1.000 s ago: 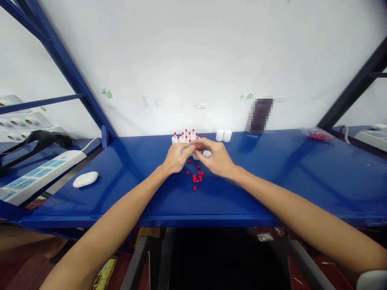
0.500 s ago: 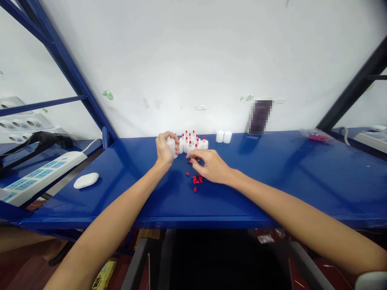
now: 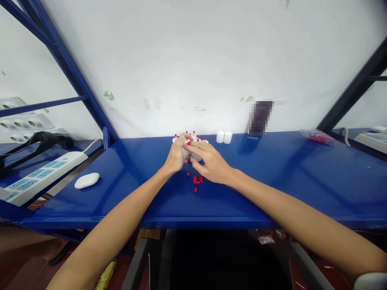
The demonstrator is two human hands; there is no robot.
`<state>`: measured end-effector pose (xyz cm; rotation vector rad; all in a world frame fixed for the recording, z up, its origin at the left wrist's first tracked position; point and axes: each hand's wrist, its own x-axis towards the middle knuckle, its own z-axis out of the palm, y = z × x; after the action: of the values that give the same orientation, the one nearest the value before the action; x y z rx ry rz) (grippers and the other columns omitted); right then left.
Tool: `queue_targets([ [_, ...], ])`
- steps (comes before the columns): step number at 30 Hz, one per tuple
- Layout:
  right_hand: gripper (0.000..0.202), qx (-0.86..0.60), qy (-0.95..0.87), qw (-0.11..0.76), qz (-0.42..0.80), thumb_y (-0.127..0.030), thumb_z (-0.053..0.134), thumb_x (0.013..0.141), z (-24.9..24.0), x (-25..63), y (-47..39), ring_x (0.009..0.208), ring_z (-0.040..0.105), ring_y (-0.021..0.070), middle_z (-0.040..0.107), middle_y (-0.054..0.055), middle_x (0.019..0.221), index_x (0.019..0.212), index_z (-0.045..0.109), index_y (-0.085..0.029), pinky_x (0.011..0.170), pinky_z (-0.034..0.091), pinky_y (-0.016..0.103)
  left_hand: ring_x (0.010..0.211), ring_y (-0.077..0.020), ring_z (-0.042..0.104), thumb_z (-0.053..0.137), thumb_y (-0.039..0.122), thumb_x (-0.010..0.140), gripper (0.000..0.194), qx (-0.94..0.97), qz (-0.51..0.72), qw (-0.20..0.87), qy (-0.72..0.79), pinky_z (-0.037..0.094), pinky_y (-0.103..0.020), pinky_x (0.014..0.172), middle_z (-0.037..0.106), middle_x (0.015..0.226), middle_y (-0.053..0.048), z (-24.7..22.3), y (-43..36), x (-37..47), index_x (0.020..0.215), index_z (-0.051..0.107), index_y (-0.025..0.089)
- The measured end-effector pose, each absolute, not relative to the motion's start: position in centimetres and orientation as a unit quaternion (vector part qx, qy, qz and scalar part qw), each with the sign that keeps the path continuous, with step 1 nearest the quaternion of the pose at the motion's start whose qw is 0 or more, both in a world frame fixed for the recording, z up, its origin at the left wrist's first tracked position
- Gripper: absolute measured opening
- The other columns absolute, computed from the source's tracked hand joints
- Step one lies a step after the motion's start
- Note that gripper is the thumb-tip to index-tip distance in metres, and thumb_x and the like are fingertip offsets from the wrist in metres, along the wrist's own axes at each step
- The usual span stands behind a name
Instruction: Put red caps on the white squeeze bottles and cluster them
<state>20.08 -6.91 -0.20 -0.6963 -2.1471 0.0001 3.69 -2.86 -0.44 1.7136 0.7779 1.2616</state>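
Observation:
My left hand [image 3: 175,155] is wrapped round a small white bottle [image 3: 185,153], held just above the table. My right hand [image 3: 213,164] reaches across to the top of this bottle, its fingers at a red cap [image 3: 189,143] there. Behind both hands stand several white bottles with red caps [image 3: 204,139], partly hidden by the fingers. Loose red caps [image 3: 198,182] lie scattered on the blue table [image 3: 242,189] in front of the hands.
Two white bottles [image 3: 223,137] without visible red caps stand to the right, near the wall. A blurred-out dark object [image 3: 260,117] leans against the wall. A plastic bag of red pieces [image 3: 319,137] lies far right. At left are a white case [image 3: 87,180] and a power strip [image 3: 45,171].
My left hand has moved right with the white bottle, bringing it to my right hand. The right-hand fingers now meet a red cap at the bottle's top.

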Motion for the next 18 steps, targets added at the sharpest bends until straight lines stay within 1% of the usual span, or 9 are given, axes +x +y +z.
queue_targets([
  [2, 0.045, -0.298, -0.838, 0.457, -0.009, -0.015, 0.051, 0.091, 0.2, 20.8, -6.4, 0.121, 0.060, 0.0253, 0.068, 0.008, 0.129, 0.134, 0.062, -0.024, 0.107, 0.045, 0.050, 0.037, -0.0106, 0.042, 0.036, 0.049, 0.095, 0.033, 0.692, 0.509, 0.394, 0.327, 0.034, -0.022, 0.041, 0.049, 0.050, 0.006, -0.6, -2.5, 3.5, 0.101, 0.053, 0.022],
  [4, 0.040, -0.337, -0.798, 0.500, -0.016, -0.017, 0.052, 0.092, 0.6, 21.9, -5.5, 0.116, 0.063, 0.0255, 0.070, 0.008, 0.123, 0.129, 0.066, -0.024, 0.102, 0.048, 0.047, 0.038, -0.0105, 0.043, 0.041, 0.042, 0.092, 0.025, 0.691, 0.520, 0.363, 0.347, 0.035, -0.022, 0.043, 0.049, 0.050, 0.006, -0.8, -2.0, 3.0, 0.097, 0.053, 0.021],
  [6, 0.033, -0.383, -0.773, 0.504, -0.024, -0.019, 0.054, 0.091, 0.8, 23.3, -4.4, 0.105, 0.067, 0.0258, 0.073, 0.009, 0.114, 0.120, 0.071, -0.021, 0.094, 0.051, 0.045, 0.039, -0.0109, 0.045, 0.042, 0.034, 0.087, 0.017, 0.678, 0.530, 0.353, 0.366, 0.035, -0.022, 0.043, 0.051, 0.050, 0.006, -0.8, -1.5, 2.4, 0.092, 0.052, 0.021],
  [8, 0.028, -0.429, -0.775, 0.463, -0.022, -0.021, 0.057, 0.089, 0.8, 24.6, -3.3, 0.087, 0.068, 0.0237, 0.074, 0.010, 0.102, 0.112, 0.074, -0.018, 0.081, 0.054, 0.041, 0.039, -0.0112, 0.045, 0.041, 0.030, 0.084, 0.013, 0.659, 0.547, 0.348, 0.381, 0.035, -0.022, 0.043, 0.051, 0.049, 0.006, -0.8, -1.1, 1.9, 0.088, 0.050, 0.022],
  [10, 0.024, -0.459, -0.784, 0.417, -0.026, -0.021, 0.060, 0.087, 0.4, 25.4, -2.6, 0.079, 0.066, 0.0221, 0.074, 0.010, 0.095, 0.104, 0.076, -0.017, 0.076, 0.053, 0.038, 0.039, -0.0107, 0.046, 0.043, 0.030, 0.083, 0.010, 0.648, 0.565, 0.327, 0.393, 0.036, -0.021, 0.044, 0.051, 0.049, 0.006, -0.9, -0.8, 1.4, 0.082, 0.049, 0.021],
  [11, 0.022, -0.462, -0.793, 0.396, -0.024, -0.021, 0.061, 0.086, 0.2, 25.6, -2.3, 0.079, 0.066, 0.0216, 0.073, 0.010, 0.095, 0.102, 0.076, -0.017, 0.075, 0.052, 0.037, 0.040, -0.0101, 0.047, 0.046, 0.031, 0.084, 0.012, 0.647, 0.571, 0.312, 0.397, 0.037, -0.021, 0.045, 0.052, 0.050, 0.005, -0.9, -0.7, 1.3, 0.078, 0.049, 0.020],
  [14, 0.022, -0.447, -0.822, 0.352, -0.014, -0.020, 0.061, 0.086, -0.3, 25.5, -2.3, 0.082, 0.066, 0.0213, 0.072, 0.010, 0.098, 0.101, 0.076, -0.016, 0.074, 0.051, 0.036, 0.043, -0.0078, 0.047, 0.053, 0.040, 0.087, 0.030, 0.646, 0.588, 0.277, 0.401, 0.036, -0.021, 0.045, 0.057, 0.057, 0.002, -1.0, -0.3, 1.0, 0.067, 0.052, 0.018],
  [16, 0.023, -0.443, -0.840, 0.314, -0.016, -0.020, 0.059, 0.086, -0.4, 25.3, -2.6, 0.081, 0.065, 0.0216, 0.071, 0.010, 0.095, 0.102, 0.076, -0.016, 0.071, 0.049, 0.035, 0.044, -0.0070, 0.046, 0.056, 0.047, 0.087, 0.037, 0.630, 0.610, 0.279, 0.392, 0.036, -0.020, 0.043, 0.058, 0.059, 0.001, -1.0, 0.0, 1.0, 0.067, 0.056, 0.016],
  [18, 0.026, -0.442, -0.857, 0.265, -0.025, -0.018, 0.059, 0.086, -0.4, 25.1, -2.9, 0.077, 0.064, 0.0209, 0.069, 0.009, 0.091, 0.106, 0.075, -0.018, 0.067, 0.046, 0.033, 0.041, -0.0071, 0.046, 0.057, 0.050, 0.086, 0.039, 0.595, 0.639, 0.303, 0.382, 0.036, -0.021, 0.042, 0.056, 0.058, 0.002, -0.9, 0.3, 1.1, 0.068, 0.056, 0.016],
])
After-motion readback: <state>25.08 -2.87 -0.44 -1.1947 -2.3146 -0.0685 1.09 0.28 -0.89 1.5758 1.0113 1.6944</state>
